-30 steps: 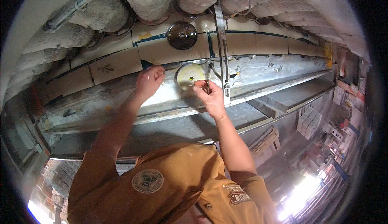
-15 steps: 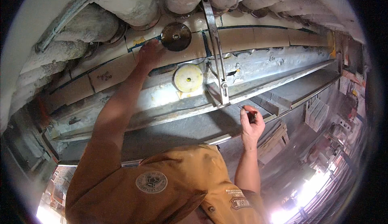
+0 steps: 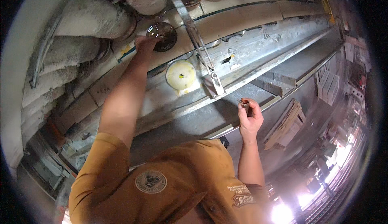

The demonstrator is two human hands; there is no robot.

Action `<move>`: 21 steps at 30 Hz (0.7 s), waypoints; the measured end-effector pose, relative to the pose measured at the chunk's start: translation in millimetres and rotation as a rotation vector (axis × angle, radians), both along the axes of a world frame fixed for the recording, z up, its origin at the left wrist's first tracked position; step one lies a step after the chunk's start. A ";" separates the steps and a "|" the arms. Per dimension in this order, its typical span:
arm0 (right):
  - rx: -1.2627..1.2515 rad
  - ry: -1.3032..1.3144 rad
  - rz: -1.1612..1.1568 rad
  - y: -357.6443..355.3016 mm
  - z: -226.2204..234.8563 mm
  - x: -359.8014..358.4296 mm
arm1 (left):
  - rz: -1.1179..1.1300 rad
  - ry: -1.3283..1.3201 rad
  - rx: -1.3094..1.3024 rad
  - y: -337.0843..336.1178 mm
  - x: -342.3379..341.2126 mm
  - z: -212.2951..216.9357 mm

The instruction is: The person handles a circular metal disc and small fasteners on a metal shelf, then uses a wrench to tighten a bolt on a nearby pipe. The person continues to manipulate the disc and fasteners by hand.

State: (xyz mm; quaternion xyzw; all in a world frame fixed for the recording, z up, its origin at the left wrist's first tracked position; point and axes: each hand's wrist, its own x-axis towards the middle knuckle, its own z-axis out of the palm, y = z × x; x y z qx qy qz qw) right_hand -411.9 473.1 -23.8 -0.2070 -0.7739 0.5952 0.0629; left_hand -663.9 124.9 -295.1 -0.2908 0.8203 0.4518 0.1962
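Setting: overhead work zone under a ceiling. Pale insulated pipes (image 3: 76,50) crowd the 10 to 12 o'clock sector; a beige duct (image 3: 250,22) runs from centre toward 2 o'clock, with a long grey metal channel (image 3: 226,98) beneath it on the same diagonal. A slotted steel strut (image 3: 198,42) crosses the duct from 12 o'clock down to centre. Stacked boards (image 3: 285,123) and shelving lie far below at 3 to 4 o'clock; bright lights flare at 5 o'clock.

Item 1: round dark metal disc (image 3: 161,36), glossy and domed, mounted against the duct face at 11 o'clock. The left hand (image 3: 143,46) reaches up to it, fingers on its lower left rim (the grip itself is turned away, so whether it clasps or merely presses cannot be told).

Item 2: round pale yellow cap (image 3: 180,75), flat, with a small centre hole, just below the disc and left of the strut's foot; untouched.

Item 3: small dark fastener (image 3: 243,101), possibly a screw, too small to be sure. The right hand (image 3: 250,119), at 3 o'clock from centre, pinches it between thumb and fingertips, well apart from the disc.

Wearer: mustard-yellow shirt (image 3: 169,183) with a round chest patch, at 6 o'clock.
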 end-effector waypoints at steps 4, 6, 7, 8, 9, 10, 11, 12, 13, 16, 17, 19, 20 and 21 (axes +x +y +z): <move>0.106 -0.040 0.000 1.5 2.4 -1.5 | 0.113 0.124 0.457 19.3 25.2 41.7; 0.040 -0.110 -0.003 -2.0 4.9 -1.9 | 0.052 0.204 0.532 25.2 50.9 54.4; 0.019 -0.167 0.010 -2.5 6.1 -3.3 | 0.005 0.202 0.533 23.7 58.0 56.2; -0.005 -0.213 0.038 -4.1 8.8 -8.0 | -0.029 0.202 0.526 17.0 69.1 59.2; 0.028 -0.241 0.068 -4.9 11.6 -7.0 | 0.219 0.076 0.823 32.8 70.4 92.4; 0.075 -0.230 0.117 -8.8 17.1 -7.9 | 0.478 -0.058 1.103 42.0 77.6 121.2; 0.065 -0.188 0.158 -14.9 19.0 -10.9 | 0.506 -0.038 1.140 42.5 92.0 134.5; 0.052 -0.154 0.202 -21.9 19.8 -11.7 | 0.508 -0.085 1.140 39.5 106.8 149.4; -0.034 -0.188 0.214 -27.9 20.4 -10.6 | 0.508 -0.142 1.140 37.7 121.9 165.9; 0.041 -0.159 0.336 -45.7 23.9 -17.3 | 0.516 -0.198 1.153 40.5 161.5 209.1; 0.049 -0.168 0.357 -50.6 26.7 -20.2 | 0.532 -0.233 1.174 47.0 167.7 226.4; 0.072 -0.125 0.422 -58.6 21.0 -23.6 | 0.366 -0.080 1.211 50.5 188.0 246.6; 0.082 -0.160 0.454 -60.5 22.8 -24.8 | 0.207 0.110 1.220 54.0 197.5 253.4; 0.078 -0.185 0.463 -61.9 23.0 -24.4 | 0.360 -0.013 1.259 60.3 199.7 259.2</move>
